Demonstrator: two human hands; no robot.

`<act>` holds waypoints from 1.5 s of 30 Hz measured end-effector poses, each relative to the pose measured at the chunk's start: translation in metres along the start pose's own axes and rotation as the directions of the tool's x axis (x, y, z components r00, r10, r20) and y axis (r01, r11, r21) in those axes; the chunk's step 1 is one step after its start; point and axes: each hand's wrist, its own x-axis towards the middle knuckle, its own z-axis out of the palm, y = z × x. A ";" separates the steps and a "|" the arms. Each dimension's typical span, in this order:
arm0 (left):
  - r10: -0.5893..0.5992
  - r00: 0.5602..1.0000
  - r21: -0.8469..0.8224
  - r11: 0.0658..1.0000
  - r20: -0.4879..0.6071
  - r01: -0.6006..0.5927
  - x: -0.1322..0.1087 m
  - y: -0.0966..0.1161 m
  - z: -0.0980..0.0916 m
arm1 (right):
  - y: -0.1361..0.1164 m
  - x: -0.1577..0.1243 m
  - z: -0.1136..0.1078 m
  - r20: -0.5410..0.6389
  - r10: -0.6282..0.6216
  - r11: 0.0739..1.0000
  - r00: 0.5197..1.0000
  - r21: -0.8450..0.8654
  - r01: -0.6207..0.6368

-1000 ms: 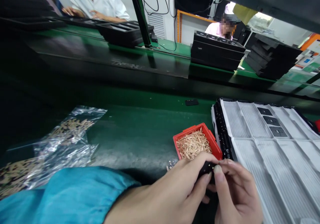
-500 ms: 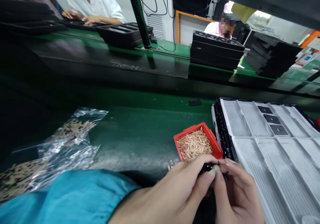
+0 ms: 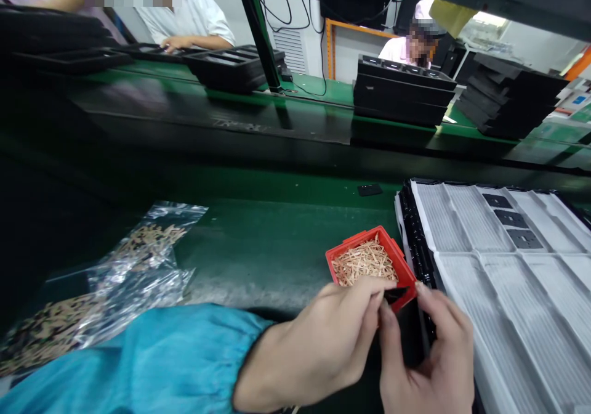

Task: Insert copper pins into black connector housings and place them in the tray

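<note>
My left hand (image 3: 327, 337), in a teal sleeve (image 3: 184, 352), pinches a small flat black part (image 3: 397, 292) between thumb and index finger. From the right, my right hand (image 3: 431, 355) reaches the same part, its thumb close under my left fingertips and its index finger by the far end. My fingers partly cover the part, so its details do not show. Just behind the hands stands a red bin (image 3: 401, 265) of thin tan strips (image 3: 364, 263). Beside my right hand lies a white ribbed tray (image 3: 501, 291) holding several flat black plates (image 3: 510, 219).
Clear plastic bags (image 3: 138, 272) with small tan and dark pieces lie at left. A loose black plate (image 3: 370, 190) rests on the green bench (image 3: 258, 235). Beyond a dark ledge stand stacked black trays (image 3: 401, 97) and co-workers, one with a hand (image 3: 178, 43) at a tray.
My hands have shifted slightly; my right index finger has moved away from my left fingertips, and more of the black part's flat side shows. The view has shifted a little.
</note>
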 end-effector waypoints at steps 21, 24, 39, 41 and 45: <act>-0.338 0.887 -0.717 0.528 0.315 0.456 0.013 0.020 -0.009 | -0.044 0.003 0.000 -0.153 0.470 0.857 0.869 0.315 -0.408; -0.323 0.915 -0.676 0.620 0.244 0.399 0.008 0.017 -0.005 | -0.044 0.003 0.001 -0.092 0.499 0.820 0.862 0.371 -0.435; -0.337 0.930 -0.426 0.827 0.148 0.367 0.000 0.014 -0.001 | -0.022 0.004 -0.009 -0.058 0.302 0.940 0.952 0.184 -0.287; -0.303 0.941 -0.358 0.871 0.149 0.337 -0.001 0.013 -0.005 | -0.015 0.003 -0.011 -0.005 0.137 0.983 0.991 0.125 -0.136; -0.154 0.981 -0.136 0.976 0.119 0.170 -0.006 0.014 -0.014 | -0.004 0.005 -0.014 0.113 -0.032 0.985 0.993 0.174 0.012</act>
